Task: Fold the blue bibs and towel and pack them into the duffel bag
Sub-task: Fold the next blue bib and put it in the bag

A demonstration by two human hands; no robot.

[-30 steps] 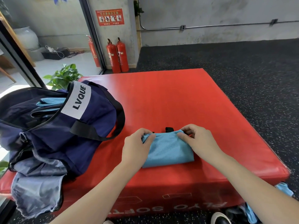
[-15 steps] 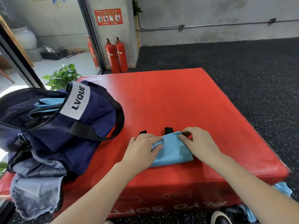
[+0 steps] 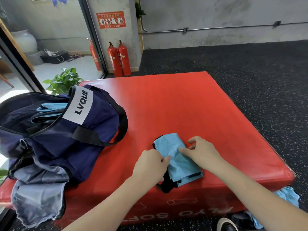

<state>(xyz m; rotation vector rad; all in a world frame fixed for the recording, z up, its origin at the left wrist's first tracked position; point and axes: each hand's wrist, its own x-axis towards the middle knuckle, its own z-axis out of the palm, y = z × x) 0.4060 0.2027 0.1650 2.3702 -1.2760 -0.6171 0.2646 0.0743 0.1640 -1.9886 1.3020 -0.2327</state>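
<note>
Turned lengthwise, the folded mesh bib (image 3: 176,157) is pinched by left hand (image 3: 150,165), pressed by right hand's (image 3: 202,151) straight fingers.

Before me lies a red padded mat (image 3: 183,105), its front edge printed with white lettering. At my 11 o'clock, two red fire extinguishers (image 3: 119,59) stand side by side against a grey concrete pillar bearing a red safety sign (image 3: 110,20); a third extinguisher (image 3: 94,54) shows behind glass. At 10 o'clock, a green potted plant (image 3: 64,80). Black speckled floor (image 3: 250,72) spreads from 12 to 3 o'clock. My shoe (image 3: 226,225) sits at 5 o'clock.
</note>
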